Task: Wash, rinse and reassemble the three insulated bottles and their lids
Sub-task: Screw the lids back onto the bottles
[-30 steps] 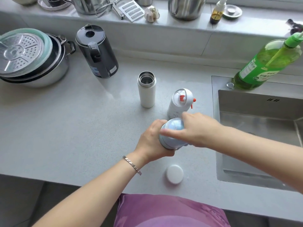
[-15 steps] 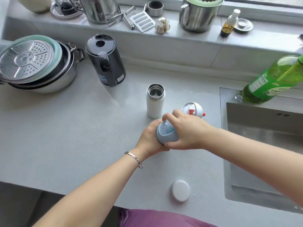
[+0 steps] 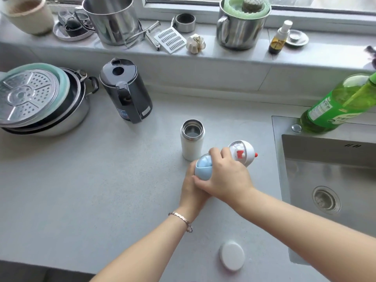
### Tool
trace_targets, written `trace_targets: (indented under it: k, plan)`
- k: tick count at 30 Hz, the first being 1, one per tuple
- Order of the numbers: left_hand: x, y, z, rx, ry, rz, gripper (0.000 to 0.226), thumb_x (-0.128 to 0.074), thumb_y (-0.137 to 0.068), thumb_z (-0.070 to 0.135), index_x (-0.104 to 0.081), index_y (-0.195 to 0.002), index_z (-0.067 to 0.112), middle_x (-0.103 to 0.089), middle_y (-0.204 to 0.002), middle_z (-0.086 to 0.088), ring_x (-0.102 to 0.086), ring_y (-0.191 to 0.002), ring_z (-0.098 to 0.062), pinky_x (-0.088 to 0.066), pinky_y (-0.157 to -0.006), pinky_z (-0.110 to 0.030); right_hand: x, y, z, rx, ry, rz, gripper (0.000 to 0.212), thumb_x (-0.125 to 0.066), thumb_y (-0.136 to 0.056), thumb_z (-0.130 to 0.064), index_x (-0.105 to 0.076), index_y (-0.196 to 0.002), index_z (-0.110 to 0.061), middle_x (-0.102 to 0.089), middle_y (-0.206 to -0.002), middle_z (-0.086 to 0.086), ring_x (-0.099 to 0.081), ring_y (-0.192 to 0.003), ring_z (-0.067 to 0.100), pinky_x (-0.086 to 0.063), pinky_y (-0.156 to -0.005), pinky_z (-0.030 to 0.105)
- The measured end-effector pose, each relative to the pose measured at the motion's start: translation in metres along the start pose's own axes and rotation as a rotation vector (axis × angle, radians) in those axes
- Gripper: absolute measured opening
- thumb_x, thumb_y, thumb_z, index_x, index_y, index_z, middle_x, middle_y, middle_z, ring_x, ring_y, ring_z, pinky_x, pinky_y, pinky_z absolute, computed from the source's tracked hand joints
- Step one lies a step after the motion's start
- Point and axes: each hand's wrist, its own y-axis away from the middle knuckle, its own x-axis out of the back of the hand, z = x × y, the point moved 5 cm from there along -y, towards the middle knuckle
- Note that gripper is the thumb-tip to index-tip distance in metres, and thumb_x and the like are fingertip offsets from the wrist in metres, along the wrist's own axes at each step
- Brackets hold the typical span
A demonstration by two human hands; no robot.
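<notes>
Head cam: 3 bottles on counter [image 3: 101, 180], left of sink [image 3: 325, 159]. L hand [image 3: 191, 192] wraps blue bottle [image 3: 203, 169] low down, R hand [image 3: 225, 180] curled over its top. 1 open white bottle [image 3: 192, 139] and 1 capped red-spout bottle [image 3: 244, 152] just behind. 1 loose white lid [image 3: 232, 255] nr front edge.

pale blue lid [image 3: 203, 169], white bottle [image 3: 191, 146], white cap [image 3: 232, 255], white-red lid [image 3: 243, 152], green soap bottle [image 3: 335, 104], black kettle [image 3: 126, 90], grey counter [image 3: 91, 180].
</notes>
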Motion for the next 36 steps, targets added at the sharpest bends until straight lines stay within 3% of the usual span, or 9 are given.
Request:
trace_targets:
  k: [3,7,11,14,18,21,25,32,36]
  plan:
    - [0.0,0.003,-0.002,-0.016,-0.078,-0.066,0.07,-0.079,-0.069,0.007,-0.042,-0.124,0.032,-0.054,-0.108,0.023,-0.055,-0.096,0.005,-0.044,-0.08,-0.012,0.002,0.006,0.008,-0.014,0.016,-0.056,0.082,-0.062,-0.072,-0.063,-0.032,-0.131,-0.017,-0.045,-0.119,0.004,-0.055,-0.101,0.026,-0.034,-0.067,0.03]
    - [0.017,0.007,-0.004,-0.011,-0.188,-0.139,0.072,-0.073,-0.075,0.018,-0.03,-0.121,0.052,-0.053,-0.113,0.025,-0.054,-0.104,-0.001,-0.045,-0.087,-0.023,0.012,0.019,0.017,-0.012,-0.119,-0.181,0.111,-0.064,-0.068,-0.066,-0.004,-0.147,-0.016,-0.041,-0.139,0.005,-0.048,-0.121,0.024,-0.042,-0.087,0.032]
    - [0.033,0.013,-0.01,0.011,-0.272,-0.145,0.07,-0.069,-0.079,0.013,-0.033,-0.135,0.032,-0.05,-0.13,0.008,-0.047,-0.122,-0.007,-0.037,-0.092,-0.022,0.017,0.049,0.042,0.041,0.025,-0.179,0.067,-0.052,-0.087,-0.048,-0.026,-0.139,-0.016,-0.051,-0.125,0.006,-0.052,-0.112,0.027,-0.043,-0.084,0.034]
    - [0.031,0.018,-0.004,0.009,-0.244,-0.157,0.067,-0.067,-0.081,0.012,-0.034,-0.137,0.028,-0.046,-0.122,0.011,-0.048,-0.116,-0.009,-0.037,-0.089,-0.021,-0.009,0.075,0.07,-0.001,0.126,-0.331,0.042,-0.048,-0.089,-0.038,-0.045,-0.126,-0.018,-0.056,-0.119,0.003,-0.053,-0.111,0.024,-0.044,-0.087,0.032]
    - [0.026,0.025,0.01,0.012,-0.151,-0.134,0.061,-0.072,-0.074,0.028,-0.037,-0.123,0.037,-0.049,-0.118,0.014,-0.051,-0.109,-0.009,-0.037,-0.082,-0.022,-0.067,0.105,0.085,-0.035,0.138,-0.62,0.06,-0.062,-0.079,-0.05,-0.045,-0.125,-0.015,-0.053,-0.122,0.006,-0.053,-0.11,0.027,-0.042,-0.084,0.031]
    - [0.023,0.028,0.02,-0.016,-0.123,-0.087,0.06,-0.074,-0.072,0.036,-0.036,-0.118,0.037,-0.05,-0.115,0.013,-0.049,-0.106,-0.006,-0.037,-0.083,-0.021,-0.102,0.114,0.082,-0.056,0.122,-0.698,0.076,-0.072,-0.068,-0.055,-0.041,-0.122,-0.012,-0.053,-0.12,0.01,-0.055,-0.106,0.03,-0.044,-0.085,0.034]
    - [0.025,0.027,0.019,-0.027,-0.178,-0.083,0.066,-0.071,-0.078,0.029,-0.033,-0.132,0.03,-0.047,-0.129,0.009,-0.047,-0.115,-0.009,-0.039,-0.09,-0.027,-0.126,0.119,0.071,-0.051,0.158,-0.663,0.074,-0.074,-0.067,-0.046,-0.037,-0.121,-0.01,-0.051,-0.118,0.013,-0.056,-0.105,0.031,-0.047,-0.084,0.034]
    - [0.05,0.03,0.009,-0.02,-0.304,-0.036,0.067,-0.063,-0.085,0.016,-0.028,-0.142,0.019,-0.038,-0.142,-0.004,-0.046,-0.12,-0.015,-0.039,-0.1,-0.03,-0.109,0.106,0.091,-0.143,0.057,-0.505,0.031,-0.053,-0.081,-0.02,-0.052,-0.11,-0.01,-0.052,-0.118,0.01,-0.056,-0.105,0.03,-0.043,-0.079,0.029]
    - [0.068,0.02,0.009,-0.034,-0.325,0.025,0.062,-0.062,-0.086,0.014,-0.032,-0.14,0.017,-0.041,-0.139,-0.006,-0.048,-0.117,-0.015,-0.039,-0.096,-0.028,-0.084,0.1,0.102,-0.077,0.168,-0.493,0.047,-0.059,-0.08,-0.038,-0.047,-0.121,-0.018,-0.051,-0.119,0.004,-0.056,-0.103,0.028,-0.038,-0.073,0.027]
